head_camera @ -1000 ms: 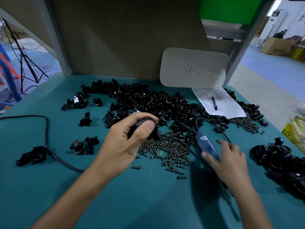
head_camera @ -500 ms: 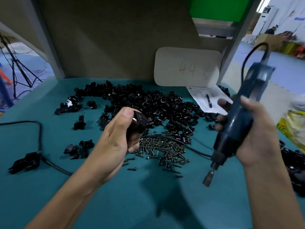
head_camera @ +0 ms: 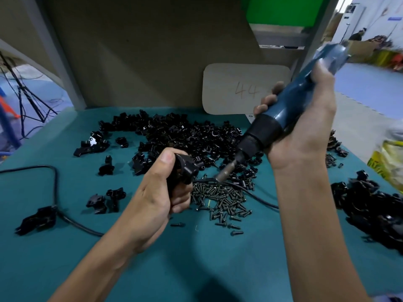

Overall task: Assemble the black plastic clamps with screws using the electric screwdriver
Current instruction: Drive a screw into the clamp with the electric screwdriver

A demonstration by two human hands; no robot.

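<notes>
1. The black plastic clamp [head_camera: 185,168] is held in the air above the teal table [head_camera: 218,258], straight in front of the person. It is a matte black moulded piece with a rounded body and a short lug sticking out to the right. No marking on it can be read.
2. The left hand [head_camera: 157,199] grips the clamp, with the fingers curled round its lower part and the thumb pressed on top.
3. The electric screwdriver [head_camera: 290,110] has a blue body, a black collar and a metal bit. It is tilted with the bit pointing down and to the left, and the tip is just right of the clamp with a small gap showing. No brand is legible on it, and its upper end is blurred.
4. The right hand [head_camera: 305,127] is wrapped tightly round the blue body.
5. Below the two hands a pile of dark screws [head_camera: 222,199] lies on the table, and a black cable [head_camera: 257,196] runs across it.
6. Behind the screws spreads a wide heap of black clamp parts [head_camera: 185,136]. A few loose pieces [head_camera: 106,199] lie to the left, and a second heap [head_camera: 375,210] sits at the right edge.
7. A beige card [head_camera: 229,90] leans against the back board, with "44" handwritten on it.
8. At the far right is a yellow bag [head_camera: 390,164], its print too blurred to read.
</notes>
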